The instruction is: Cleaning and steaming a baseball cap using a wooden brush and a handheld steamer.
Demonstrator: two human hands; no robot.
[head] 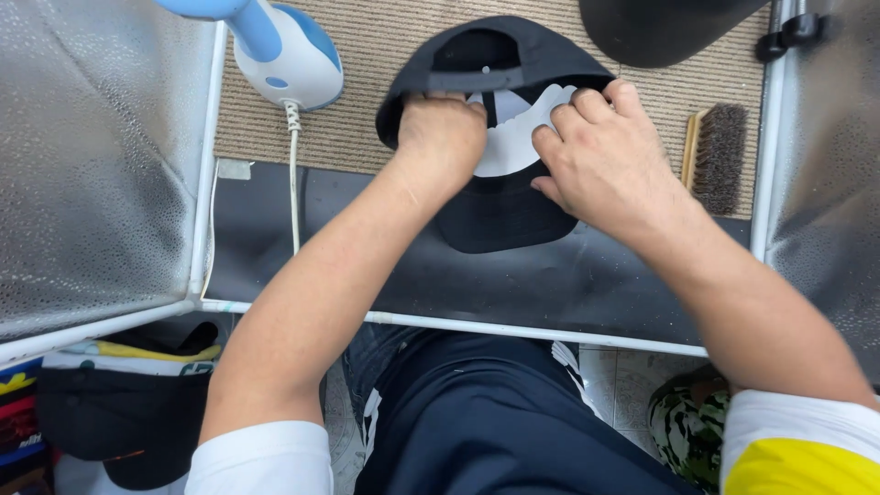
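Note:
A black cap [500, 64] lies upside down on the work surface, its brim [500, 220] pointing toward me. A white insert [513, 137] shows inside the crown. My left hand [442, 133] is closed on the cap's left rim, fingers tucked inside. On the right side, my right hand [600, 151] presses its fingers onto the white insert and the cap's rim.
A blue and white handheld steamer [284, 50] with a white cord [293, 174] rests at the back left. A wooden brush [715, 151] lies right of the cap. Another dark cap [660, 27] sits at the back. Silvery side panels [92, 156] flank the mat. Stacked caps [119, 403] sit below left.

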